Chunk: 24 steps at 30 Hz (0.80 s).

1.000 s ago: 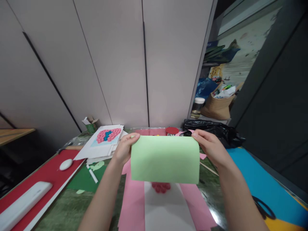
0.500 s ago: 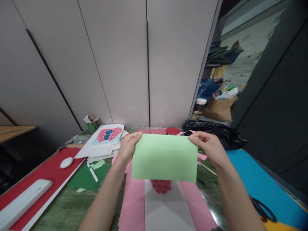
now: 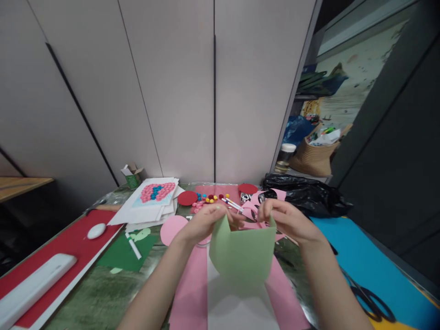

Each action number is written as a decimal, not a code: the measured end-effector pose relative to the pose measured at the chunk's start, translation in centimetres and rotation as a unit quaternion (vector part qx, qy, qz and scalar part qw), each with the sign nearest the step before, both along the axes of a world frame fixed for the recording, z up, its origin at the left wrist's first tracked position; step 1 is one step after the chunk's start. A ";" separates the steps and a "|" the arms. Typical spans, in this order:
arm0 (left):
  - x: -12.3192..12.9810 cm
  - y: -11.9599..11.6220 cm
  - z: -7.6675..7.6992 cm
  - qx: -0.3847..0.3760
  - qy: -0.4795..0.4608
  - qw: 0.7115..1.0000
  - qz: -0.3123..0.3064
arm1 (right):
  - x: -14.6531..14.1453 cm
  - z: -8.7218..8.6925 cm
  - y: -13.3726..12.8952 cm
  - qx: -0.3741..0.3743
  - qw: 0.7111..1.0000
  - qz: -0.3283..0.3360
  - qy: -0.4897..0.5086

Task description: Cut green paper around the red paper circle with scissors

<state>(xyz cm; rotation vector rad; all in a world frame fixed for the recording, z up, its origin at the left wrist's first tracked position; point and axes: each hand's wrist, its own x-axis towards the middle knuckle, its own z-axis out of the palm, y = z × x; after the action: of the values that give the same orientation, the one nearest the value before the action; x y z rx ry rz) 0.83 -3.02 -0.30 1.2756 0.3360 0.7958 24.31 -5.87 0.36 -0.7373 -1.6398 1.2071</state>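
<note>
In the head view, our left hand [image 3: 209, 222] and right hand [image 3: 288, 220] pinch the light green paper sheet [image 3: 244, 256] between their fingers, curving it above the white paper strip [image 3: 240, 307]. The green printed box's [image 3: 131, 178] lettering is too small to read.

Light green paper [image 3: 245, 256], one sheet, curved, upper corners in left hand [image 3: 211, 220] and right hand [image 3: 285, 219].
</note>
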 end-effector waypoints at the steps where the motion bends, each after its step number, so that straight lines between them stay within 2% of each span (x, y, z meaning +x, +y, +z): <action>1: 0.7 -0.3 0.0 0.019 0.001 1.000 0.012 | -0.6 -0.1 0.2 -0.005 1.000 0.014 0.007; 3: 1.7 -0.9 0.0 0.064 0.007 0.996 0.058 | -1.8 -0.4 0.7 -0.015 1.000 0.005 0.027; 5: 2.4 -1.3 0.0 0.081 0.017 0.991 0.110 | -2.8 -0.7 0.9 -0.009 0.999 -0.048 0.021; 8: 2.9 -1.6 -0.4 0.053 0.039 0.986 0.154 | -4.1 -1.0 0.9 0.036 0.993 -0.113 -0.022; 12: 3.1 -1.6 -1.0 -0.063 0.055 0.987 0.134 | -4.9 -1.1 0.4 0.069 0.985 -0.142 -0.073; 14: 3.0 -1.6 -1.1 -0.089 0.060 0.986 0.126 | -4.9 -0.9 0.2 0.070 0.984 -0.137 -0.088; 17: 2.8 -1.6 -0.7 -0.062 0.078 0.988 0.115 | -4.6 -0.4 0.0 0.083 0.982 -0.154 -0.072; 20: 2.3 -1.4 -0.3 -0.035 0.083 0.988 0.125 | -4.4 0.4 -0.7 0.143 0.969 -0.194 -0.060; 24: 1.7 -1.0 -0.2 -0.020 0.088 0.985 0.146 | -4.5 1.7 -2.3 0.169 0.958 -0.174 -0.150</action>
<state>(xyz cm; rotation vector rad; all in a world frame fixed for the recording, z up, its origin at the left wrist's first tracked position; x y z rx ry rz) 2.55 -3.98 -0.52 1.2785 0.6894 0.9196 19.86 -8.19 2.01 -0.9721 -1.8058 0.5648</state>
